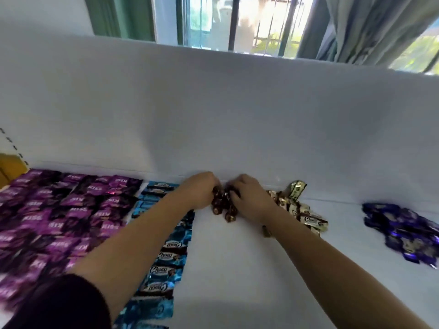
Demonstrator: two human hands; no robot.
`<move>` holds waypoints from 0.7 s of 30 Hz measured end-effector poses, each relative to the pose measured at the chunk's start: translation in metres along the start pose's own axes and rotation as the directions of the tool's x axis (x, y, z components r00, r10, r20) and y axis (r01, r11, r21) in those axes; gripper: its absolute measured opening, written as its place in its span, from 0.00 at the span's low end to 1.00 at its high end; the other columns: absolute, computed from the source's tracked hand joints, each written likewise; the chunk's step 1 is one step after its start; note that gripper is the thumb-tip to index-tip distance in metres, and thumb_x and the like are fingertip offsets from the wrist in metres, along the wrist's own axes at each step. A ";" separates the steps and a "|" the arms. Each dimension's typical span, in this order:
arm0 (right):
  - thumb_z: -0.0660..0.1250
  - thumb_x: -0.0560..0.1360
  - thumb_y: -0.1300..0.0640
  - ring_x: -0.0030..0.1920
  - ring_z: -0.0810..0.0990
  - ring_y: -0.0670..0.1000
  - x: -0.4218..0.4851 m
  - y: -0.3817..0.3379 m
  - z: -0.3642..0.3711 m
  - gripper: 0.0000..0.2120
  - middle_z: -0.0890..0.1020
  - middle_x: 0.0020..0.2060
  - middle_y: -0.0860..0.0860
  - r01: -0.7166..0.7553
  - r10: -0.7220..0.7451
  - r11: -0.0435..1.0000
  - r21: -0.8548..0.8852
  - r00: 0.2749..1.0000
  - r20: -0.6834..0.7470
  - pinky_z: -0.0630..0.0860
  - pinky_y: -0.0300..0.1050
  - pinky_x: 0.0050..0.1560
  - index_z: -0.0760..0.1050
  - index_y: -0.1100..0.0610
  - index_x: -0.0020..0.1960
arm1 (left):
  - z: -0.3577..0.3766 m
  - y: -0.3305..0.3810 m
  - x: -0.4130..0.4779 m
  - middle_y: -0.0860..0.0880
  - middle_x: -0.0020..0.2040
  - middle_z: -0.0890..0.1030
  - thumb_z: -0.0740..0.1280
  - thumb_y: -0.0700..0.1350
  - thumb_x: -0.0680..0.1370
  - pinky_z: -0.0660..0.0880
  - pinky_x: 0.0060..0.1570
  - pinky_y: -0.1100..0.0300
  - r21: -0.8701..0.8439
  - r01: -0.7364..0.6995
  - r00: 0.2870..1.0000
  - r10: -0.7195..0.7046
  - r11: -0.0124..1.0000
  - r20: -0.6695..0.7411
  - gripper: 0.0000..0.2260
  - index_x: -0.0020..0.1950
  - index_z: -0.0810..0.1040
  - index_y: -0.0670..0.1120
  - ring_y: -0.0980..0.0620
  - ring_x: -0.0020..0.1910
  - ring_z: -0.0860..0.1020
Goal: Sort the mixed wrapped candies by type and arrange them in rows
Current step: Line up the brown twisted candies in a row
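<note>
Left hand (202, 191) and right hand (250, 198) meet at the far edge of the bench (237, 276), knuckles up, fingers curled down onto a small cluster of brown candies (222, 206). I grip the cluster from both sides; a few of the round brown pieces show between and just below my fingers, resting on the white surface.

To my left the purple candies (59, 210) lie flat in several rows, covering that whole side of the bench. Just beside them the blue candies (166, 260) run in a single column from the back toward me, and my left forearm crosses over it. My dark sleeve (59, 302) is pushed up near the elbow.

Behind my right wrist sits a loose heap of gold candies (301, 210), touching nothing I hold. Well apart, at the right edge, the violet candies (403, 233) lie in another unsorted pile.

A white board (213, 115) stands upright along the back of the bench, with a barred window (261, 24) and a grey curtain (356, 27) above it.
</note>
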State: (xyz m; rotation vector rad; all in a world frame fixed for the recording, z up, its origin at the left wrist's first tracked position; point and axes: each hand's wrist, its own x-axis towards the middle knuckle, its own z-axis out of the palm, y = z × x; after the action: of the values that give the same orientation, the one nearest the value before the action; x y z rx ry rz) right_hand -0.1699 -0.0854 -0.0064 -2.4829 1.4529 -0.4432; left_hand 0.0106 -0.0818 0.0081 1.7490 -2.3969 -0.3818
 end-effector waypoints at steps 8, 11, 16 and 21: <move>0.61 0.77 0.55 0.61 0.72 0.58 -0.023 -0.002 -0.002 0.17 0.76 0.60 0.56 -0.007 0.003 1.000 0.028 0.992 0.127 0.63 0.46 0.62 0.72 0.55 0.65 | -0.001 0.022 -0.020 0.48 0.55 0.83 0.64 0.43 0.77 0.76 0.54 0.56 -0.049 0.015 0.992 -0.009 0.999 0.127 0.12 0.59 0.81 0.49 0.51 0.51 0.79; 0.63 0.76 0.55 0.58 0.76 0.55 -0.040 -0.010 -0.012 0.16 0.80 0.57 0.53 0.007 -0.018 0.997 0.076 0.990 0.143 0.69 0.42 0.56 0.74 0.54 0.62 | -0.003 0.028 -0.035 0.49 0.54 0.83 0.66 0.41 0.76 0.77 0.55 0.57 -0.076 0.002 0.981 0.013 0.997 0.194 0.14 0.60 0.82 0.48 0.52 0.51 0.80; 0.68 0.73 0.56 0.48 0.79 0.46 -0.055 -0.016 -0.021 0.08 0.82 0.46 0.45 -0.060 0.030 0.985 0.161 0.983 0.180 0.75 0.40 0.48 0.79 0.51 0.52 | -0.003 0.028 -0.044 0.52 0.48 0.83 0.70 0.44 0.75 0.78 0.47 0.62 -0.131 -0.013 0.975 0.041 0.991 0.216 0.10 0.55 0.81 0.48 0.56 0.46 0.80; 0.69 0.73 0.58 0.43 0.80 0.45 -0.042 -0.008 -0.030 0.04 0.82 0.40 0.44 -0.145 0.125 0.943 0.300 0.989 0.084 0.75 0.38 0.44 0.79 0.50 0.43 | -0.009 0.021 -0.040 0.52 0.48 0.82 0.69 0.49 0.74 0.78 0.51 0.55 -0.100 -0.011 0.995 0.021 0.995 0.095 0.09 0.54 0.81 0.50 0.54 0.47 0.79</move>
State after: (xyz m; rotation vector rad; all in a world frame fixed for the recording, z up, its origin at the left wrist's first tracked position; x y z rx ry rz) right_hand -0.1938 -0.0460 0.0184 -2.1219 1.3994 -0.5133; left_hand 0.0067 -0.0390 0.0238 1.7049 -2.4093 -0.5855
